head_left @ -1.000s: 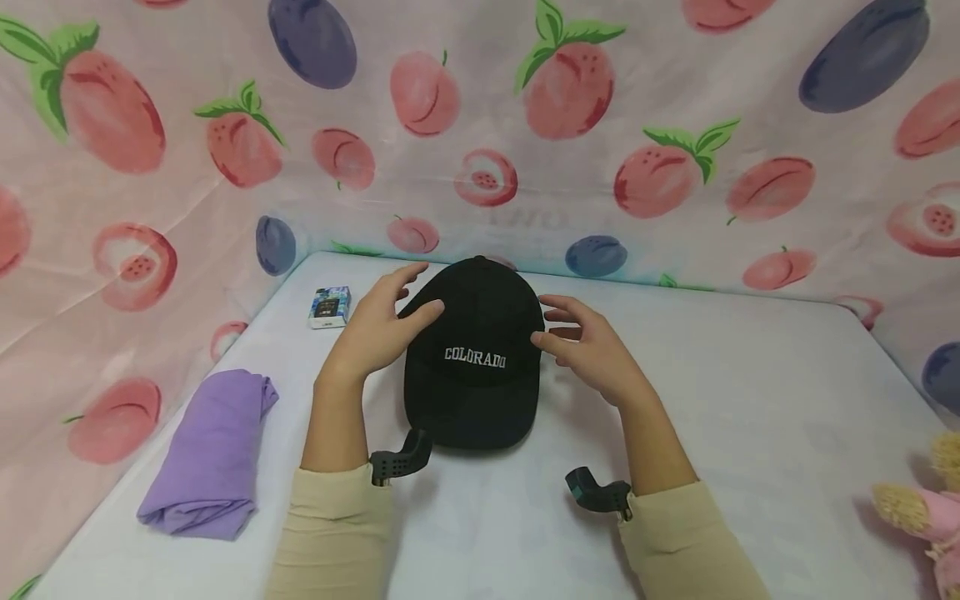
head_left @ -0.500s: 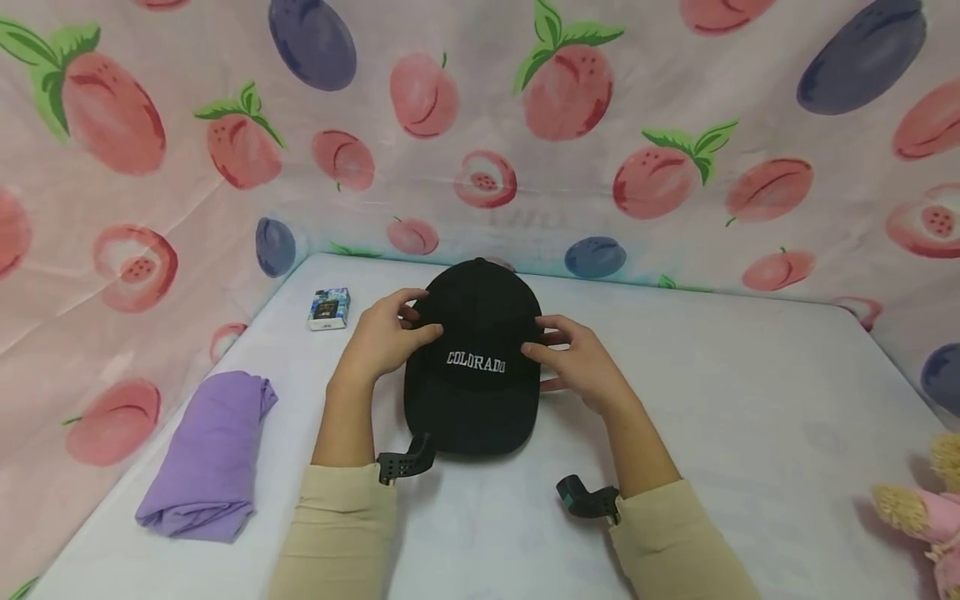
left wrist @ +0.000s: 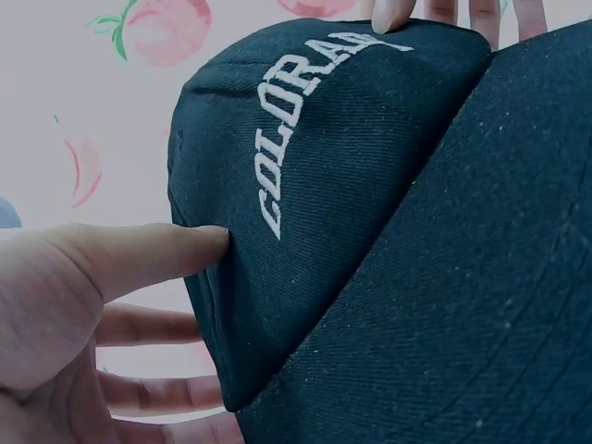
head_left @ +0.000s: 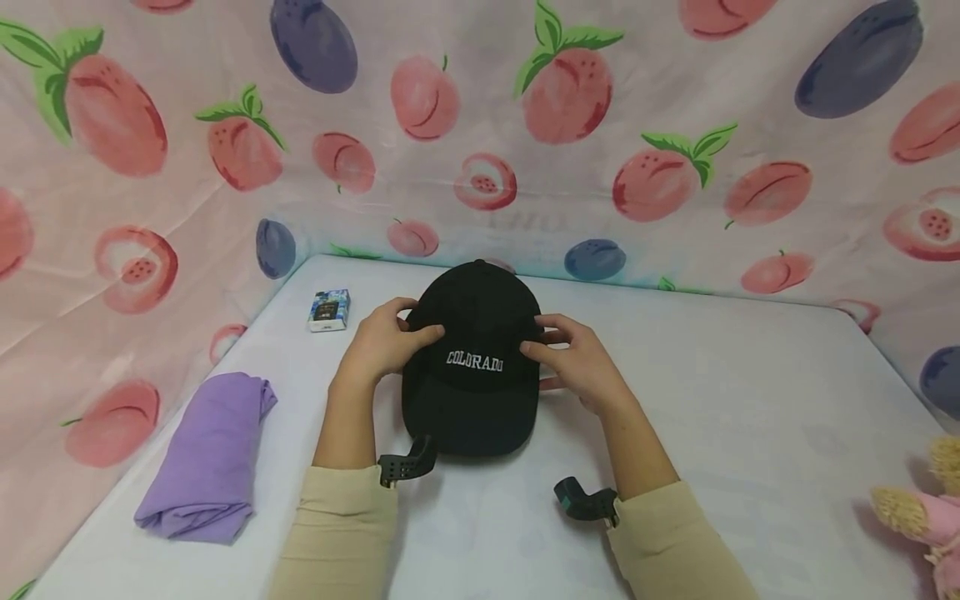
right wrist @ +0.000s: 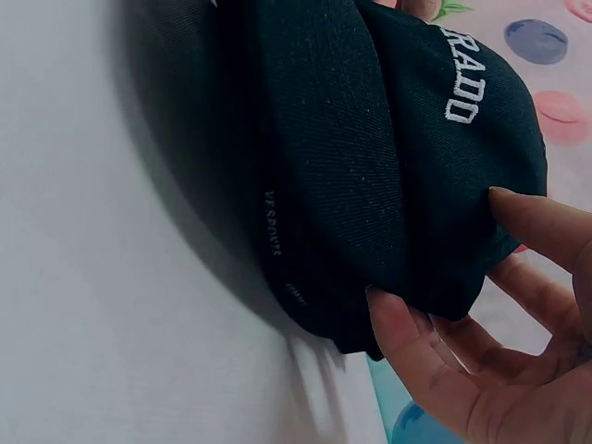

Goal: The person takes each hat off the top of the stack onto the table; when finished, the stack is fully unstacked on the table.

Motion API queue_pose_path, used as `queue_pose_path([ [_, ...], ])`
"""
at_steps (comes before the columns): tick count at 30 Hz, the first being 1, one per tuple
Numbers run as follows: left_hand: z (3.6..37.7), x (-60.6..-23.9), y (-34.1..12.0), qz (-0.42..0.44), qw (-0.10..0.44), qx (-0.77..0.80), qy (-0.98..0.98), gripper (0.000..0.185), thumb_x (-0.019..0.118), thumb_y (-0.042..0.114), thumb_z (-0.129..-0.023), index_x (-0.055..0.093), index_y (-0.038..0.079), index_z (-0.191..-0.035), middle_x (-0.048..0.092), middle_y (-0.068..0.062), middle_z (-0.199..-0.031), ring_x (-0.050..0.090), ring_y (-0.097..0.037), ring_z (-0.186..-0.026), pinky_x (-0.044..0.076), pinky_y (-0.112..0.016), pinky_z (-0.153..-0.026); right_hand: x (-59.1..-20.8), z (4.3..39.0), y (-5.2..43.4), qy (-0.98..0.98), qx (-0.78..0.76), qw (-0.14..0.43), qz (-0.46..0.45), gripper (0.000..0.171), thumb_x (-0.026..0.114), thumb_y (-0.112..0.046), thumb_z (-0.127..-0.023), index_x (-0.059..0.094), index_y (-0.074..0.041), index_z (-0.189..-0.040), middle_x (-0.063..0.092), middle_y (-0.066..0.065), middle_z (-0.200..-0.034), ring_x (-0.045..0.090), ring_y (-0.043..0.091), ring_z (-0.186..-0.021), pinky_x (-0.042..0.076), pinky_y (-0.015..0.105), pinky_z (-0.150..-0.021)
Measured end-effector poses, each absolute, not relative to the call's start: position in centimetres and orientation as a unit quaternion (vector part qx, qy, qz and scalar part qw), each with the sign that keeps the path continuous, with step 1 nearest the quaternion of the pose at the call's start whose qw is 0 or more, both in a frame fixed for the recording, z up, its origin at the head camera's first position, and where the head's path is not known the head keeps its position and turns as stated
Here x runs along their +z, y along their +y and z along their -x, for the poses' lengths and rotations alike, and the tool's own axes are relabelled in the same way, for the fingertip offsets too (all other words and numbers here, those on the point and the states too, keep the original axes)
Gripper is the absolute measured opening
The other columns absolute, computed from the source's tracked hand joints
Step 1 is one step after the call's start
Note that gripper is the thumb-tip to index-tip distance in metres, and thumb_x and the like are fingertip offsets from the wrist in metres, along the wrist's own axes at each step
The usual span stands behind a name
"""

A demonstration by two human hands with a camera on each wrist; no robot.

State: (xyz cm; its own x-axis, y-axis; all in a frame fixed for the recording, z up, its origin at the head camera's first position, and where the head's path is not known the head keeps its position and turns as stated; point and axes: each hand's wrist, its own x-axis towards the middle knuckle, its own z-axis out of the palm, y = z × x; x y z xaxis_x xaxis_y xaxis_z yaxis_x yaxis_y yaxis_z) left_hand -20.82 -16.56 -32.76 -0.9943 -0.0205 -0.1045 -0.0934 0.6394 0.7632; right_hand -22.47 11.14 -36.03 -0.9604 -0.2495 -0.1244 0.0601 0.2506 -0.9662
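A black baseball cap [head_left: 472, 408] with COLORADO in white letters across its front is at the middle of the table, brim toward me. My left hand [head_left: 381, 343] grips its left side, the thumb on the front panel and the other fingers at the edge and behind. On the opposite side my right hand [head_left: 576, 358] pinches the crown, thumb in front. In the right wrist view a fingertip [right wrist: 393, 319] of that hand lies at the brim's corner, and small lettering shows along the cap's lower edge. Parts of the fingers are hidden behind the cap.
A folded purple cloth [head_left: 210, 458] lies left of my left forearm. Behind it is a small blue patterned box [head_left: 328, 311]. A pink doll-like thing [head_left: 933, 508] with yellowish tufts is cut off at the right edge. A fruit-print curtain [head_left: 555, 183] hangs behind the white table [head_left: 735, 400].
Both hands have come lower and closer in, from spread fingers beside the cap to a hold on its sides. The cap has hardly moved.
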Motion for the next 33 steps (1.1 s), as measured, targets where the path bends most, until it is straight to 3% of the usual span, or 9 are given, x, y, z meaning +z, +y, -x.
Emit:
queue_pose_path([
  [4,20.6,-32.3,-16.4,0.034,0.037,0.410,0.911,0.070,0.067,0.042,-0.096,0.045,0.009,-0.154,0.059,-0.025,-0.139,0.060,-0.037,-0.123,0.054,-0.053,-0.100,-35.7,22.3,11.1,0.774,-0.617,0.127,0.065,0.057,0.068,-0.013,-0.098,0.048,-0.007,-0.152,0.046,0.026,-0.150,0.062,0.042,-0.126,0.064,0.049,-0.079],
  [7,20.4,-32.0,-16.3,0.032,0.032,0.406,0.913,0.067,0.067,0.040,-0.097,0.048,0.009,-0.152,0.057,-0.026,-0.143,0.056,-0.039,-0.129,0.049,-0.058,-0.106,-35.6,22.3,11.1,0.772,-0.619,0.127,0.066,0.057,0.068,-0.013,-0.099,0.048,-0.007,-0.151,0.046,0.026,-0.150,0.062,0.042,-0.126,0.064,0.048,-0.079],
  [21,19.4,-30.5,-15.7,0.017,0.004,0.390,0.920,0.057,0.068,0.036,-0.096,0.057,0.012,-0.146,0.059,-0.025,-0.142,0.056,-0.039,-0.130,0.048,-0.059,-0.107,-34.7,21.9,11.3,0.779,-0.615,0.102,0.069,0.053,0.069,-0.017,-0.099,0.052,-0.009,-0.149,0.047,0.023,-0.152,0.058,0.042,-0.132,0.063,0.047,-0.082],
  [27,19.0,-29.6,-15.3,0.007,-0.019,0.387,0.922,0.056,0.069,0.035,-0.096,0.058,0.013,-0.146,0.060,-0.023,-0.136,0.058,-0.038,-0.122,0.050,-0.057,-0.102,-33.8,21.6,11.5,0.778,-0.618,0.093,0.069,0.051,0.069,-0.018,-0.099,0.054,-0.010,-0.148,0.048,0.022,-0.152,0.057,0.041,-0.133,0.063,0.048,-0.082],
  [33,19.0,-29.3,-14.7,0.004,-0.024,0.390,0.920,0.056,0.070,0.033,-0.096,0.058,0.011,-0.146,0.058,-0.024,-0.143,0.055,-0.038,-0.132,0.047,-0.057,-0.109,-33.3,21.6,11.9,0.778,-0.618,0.088,0.068,0.051,0.070,-0.017,-0.099,0.055,-0.011,-0.147,0.049,0.021,-0.150,0.057,0.040,-0.133,0.063,0.047,-0.082],
])
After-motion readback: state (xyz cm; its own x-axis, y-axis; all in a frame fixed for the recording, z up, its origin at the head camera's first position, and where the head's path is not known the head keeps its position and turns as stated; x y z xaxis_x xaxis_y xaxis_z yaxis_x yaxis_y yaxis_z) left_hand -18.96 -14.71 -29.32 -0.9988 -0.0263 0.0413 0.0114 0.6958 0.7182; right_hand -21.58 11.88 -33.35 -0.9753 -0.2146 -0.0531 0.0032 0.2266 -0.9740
